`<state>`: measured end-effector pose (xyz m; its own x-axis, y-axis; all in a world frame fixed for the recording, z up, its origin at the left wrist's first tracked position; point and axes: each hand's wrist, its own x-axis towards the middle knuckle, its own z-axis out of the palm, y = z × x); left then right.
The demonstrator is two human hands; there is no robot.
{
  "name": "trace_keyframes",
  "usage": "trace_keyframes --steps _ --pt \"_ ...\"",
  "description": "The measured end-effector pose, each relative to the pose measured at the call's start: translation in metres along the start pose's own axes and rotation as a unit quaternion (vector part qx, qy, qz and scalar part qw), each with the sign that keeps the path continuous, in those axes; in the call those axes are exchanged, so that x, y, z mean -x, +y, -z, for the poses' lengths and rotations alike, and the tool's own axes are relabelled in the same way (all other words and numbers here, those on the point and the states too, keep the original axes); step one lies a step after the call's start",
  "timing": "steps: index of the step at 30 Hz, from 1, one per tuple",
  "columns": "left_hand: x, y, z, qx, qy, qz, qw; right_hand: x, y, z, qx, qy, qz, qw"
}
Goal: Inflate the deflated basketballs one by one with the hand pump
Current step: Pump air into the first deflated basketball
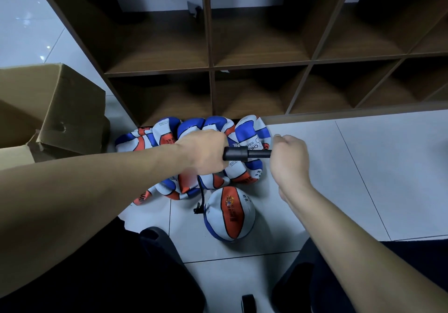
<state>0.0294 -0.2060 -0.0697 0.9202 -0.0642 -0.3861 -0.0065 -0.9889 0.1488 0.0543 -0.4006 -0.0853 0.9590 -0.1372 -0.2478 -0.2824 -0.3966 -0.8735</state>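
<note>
A black hand pump (244, 154) is held level above the floor. My left hand (206, 154) grips its barrel and my right hand (289, 157) grips the handle end, which is hidden inside the fist. A thin black hose (200, 197) drops from the pump to a rounded red, white and blue basketball (230, 214) lying on the tiles between my knees. Behind it, several flat deflated basketballs (164, 133) of the same colours are heaped against the foot of the shelf.
A brown wooden cube shelf (211, 70) stands along the back. An open cardboard box (53, 111) sits at the left. White floor tiles (363, 167) spread out to the right. My dark-trousered legs fill the bottom corners.
</note>
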Motion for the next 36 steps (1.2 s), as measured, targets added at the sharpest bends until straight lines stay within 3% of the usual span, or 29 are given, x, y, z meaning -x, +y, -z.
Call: trace_keyframes --steps 7,17,24,27,33,36 --pt "0.001 0.006 -0.001 -0.022 0.016 -0.016 1.0 0.013 0.001 -0.014 -0.013 -0.024 0.015 1.0" --pt "-0.008 0.0 -0.004 -0.001 0.003 -0.05 0.999 0.008 0.0 -0.01 0.015 -0.117 -0.004 0.993" --pt "-0.009 -0.045 -0.006 0.066 -0.06 -0.021 0.996 -0.024 0.0 0.033 -0.014 -0.034 -0.086 0.996" --pt "-0.008 -0.039 -0.007 0.065 -0.063 -0.016 0.996 -0.021 0.005 0.028 -0.016 -0.018 -0.081 0.996" --pt "-0.005 -0.014 -0.008 0.052 -0.018 -0.014 0.998 -0.001 -0.002 0.01 0.073 0.063 0.054 0.994" --pt "-0.005 -0.005 -0.005 0.035 -0.005 -0.013 0.999 0.008 -0.001 0.002 0.079 0.063 0.08 0.992"
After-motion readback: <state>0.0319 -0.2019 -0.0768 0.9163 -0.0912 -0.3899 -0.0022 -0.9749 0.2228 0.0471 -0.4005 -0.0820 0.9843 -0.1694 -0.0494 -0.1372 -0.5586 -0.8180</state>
